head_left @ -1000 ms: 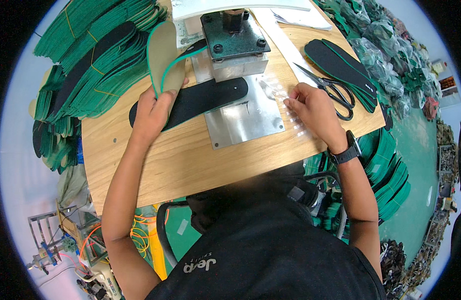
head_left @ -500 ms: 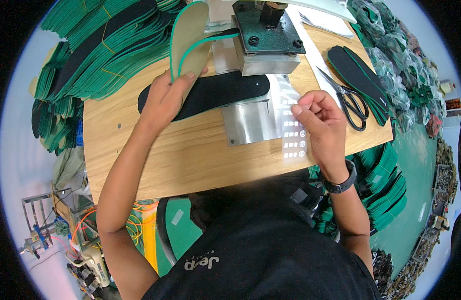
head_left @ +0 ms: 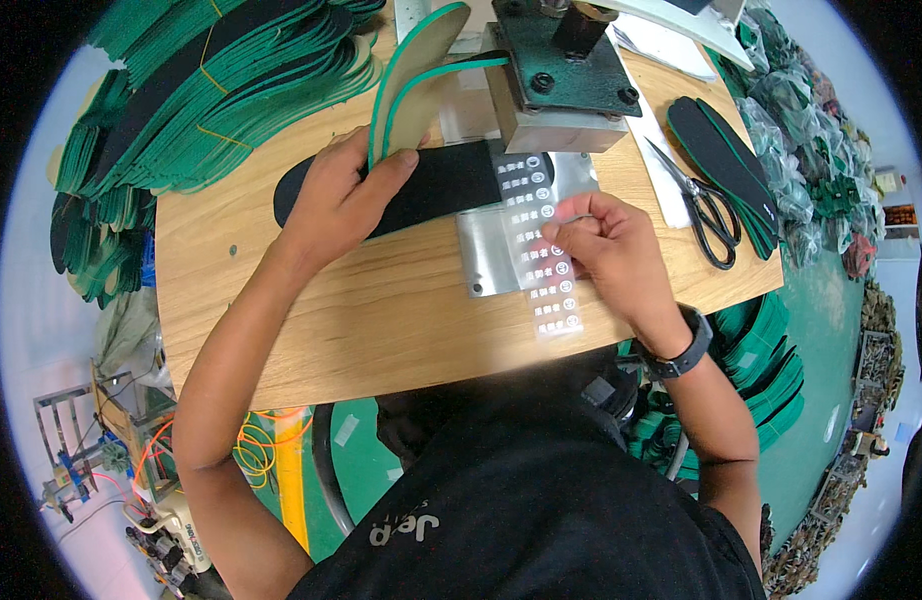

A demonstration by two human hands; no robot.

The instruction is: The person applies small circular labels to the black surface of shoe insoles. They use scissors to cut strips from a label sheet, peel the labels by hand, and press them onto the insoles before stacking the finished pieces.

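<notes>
My left hand (head_left: 343,205) is closed around a pair of insoles (head_left: 413,88) with beige undersides and green edges, which stand bent upward. Beneath it lies a black insole (head_left: 443,180), flat, its right end resting over a shiny metal plate (head_left: 489,262). Between thumb and fingers, my right hand (head_left: 621,250) pinches a clear film strip (head_left: 537,238) printed with a column of white marks. The strip's far part crosses the right end of the black insole; its near part hangs over the plate and tabletop. Just behind stands a press head (head_left: 561,75) with a dark bolted top and a metal block.
Black-handled scissors (head_left: 716,220) and more black insoles (head_left: 723,165) lie at the table's right. Tied stacks of green-edged insoles (head_left: 196,120) fill the far left. Plastic-bagged bundles (head_left: 796,150) are piled beyond the right edge. Green insole stacks (head_left: 756,365) stand below the table.
My right hand has brought the film strip leftward, so it now overlaps the black insole's right end. The left hand still holds the bent insoles. The view has shifted slightly.
</notes>
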